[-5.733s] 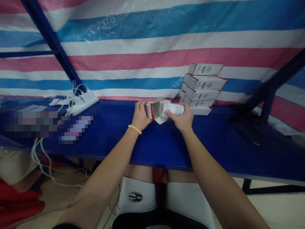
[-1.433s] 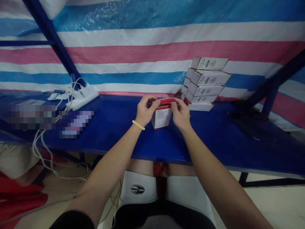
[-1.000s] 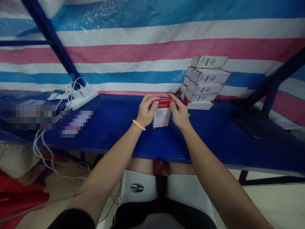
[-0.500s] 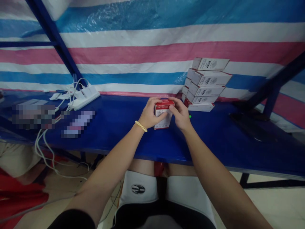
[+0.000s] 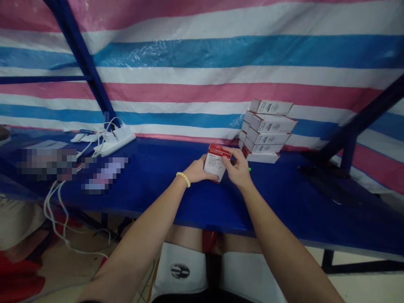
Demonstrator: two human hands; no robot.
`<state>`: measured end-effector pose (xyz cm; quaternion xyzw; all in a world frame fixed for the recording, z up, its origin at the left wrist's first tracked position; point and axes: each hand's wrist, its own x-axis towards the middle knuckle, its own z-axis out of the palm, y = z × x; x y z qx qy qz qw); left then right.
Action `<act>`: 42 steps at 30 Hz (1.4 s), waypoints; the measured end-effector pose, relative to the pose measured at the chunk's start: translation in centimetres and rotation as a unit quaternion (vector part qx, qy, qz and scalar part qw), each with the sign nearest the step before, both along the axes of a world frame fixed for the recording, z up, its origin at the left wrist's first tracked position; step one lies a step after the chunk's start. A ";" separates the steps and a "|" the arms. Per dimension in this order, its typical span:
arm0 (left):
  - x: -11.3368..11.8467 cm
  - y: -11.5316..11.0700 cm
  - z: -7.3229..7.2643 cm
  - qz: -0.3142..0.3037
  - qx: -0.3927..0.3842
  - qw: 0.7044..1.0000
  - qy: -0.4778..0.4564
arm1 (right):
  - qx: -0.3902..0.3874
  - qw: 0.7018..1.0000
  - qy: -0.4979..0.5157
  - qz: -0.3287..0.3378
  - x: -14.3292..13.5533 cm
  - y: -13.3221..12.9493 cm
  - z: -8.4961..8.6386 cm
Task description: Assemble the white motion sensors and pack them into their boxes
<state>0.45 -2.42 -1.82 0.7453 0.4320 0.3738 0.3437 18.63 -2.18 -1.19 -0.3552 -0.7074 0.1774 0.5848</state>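
Between my hands is a small red-and-white cardboard box (image 5: 215, 165) marked "DETECTOR", tilted a little, its printed face toward me. My left hand (image 5: 199, 170) grips its lower left side, thumb across the bottom of the front. On the upper right, my right hand (image 5: 237, 168) holds the box with thumb on the front and fingers at the top edge. The box's top flap appears closed. Just beyond my right hand, a stack of similar white boxes (image 5: 268, 138) stands on the blue table (image 5: 151, 185).
A white power strip (image 5: 118, 141) with plugs and cables lies at the back left, near blurred items. White cables (image 5: 53, 210) hang over the table's front edge. A dark flat object (image 5: 328, 183) lies at right. Behind is a striped plastic sheet (image 5: 176, 75); a person sits at far left.
My left hand has slid from the box's top left to its lower side. The box has gone from upright to slightly tilted. The camera view has tipped up somewhat.
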 end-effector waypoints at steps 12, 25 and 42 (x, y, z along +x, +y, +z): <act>-0.8 0.6 0.7 0.083 -0.051 0.960 -0.263 | -0.188 0.963 0.123 0.149 0.9 0.9 -0.2; -1.0 1.5 0.8 0.180 -0.049 0.877 -0.443 | -0.047 0.905 0.410 -0.098 4.9 3.0 5.8; -0.4 1.6 -0.1 0.224 0.000 0.929 -0.293 | -0.073 0.959 0.207 -0.182 8.8 7.3 14.6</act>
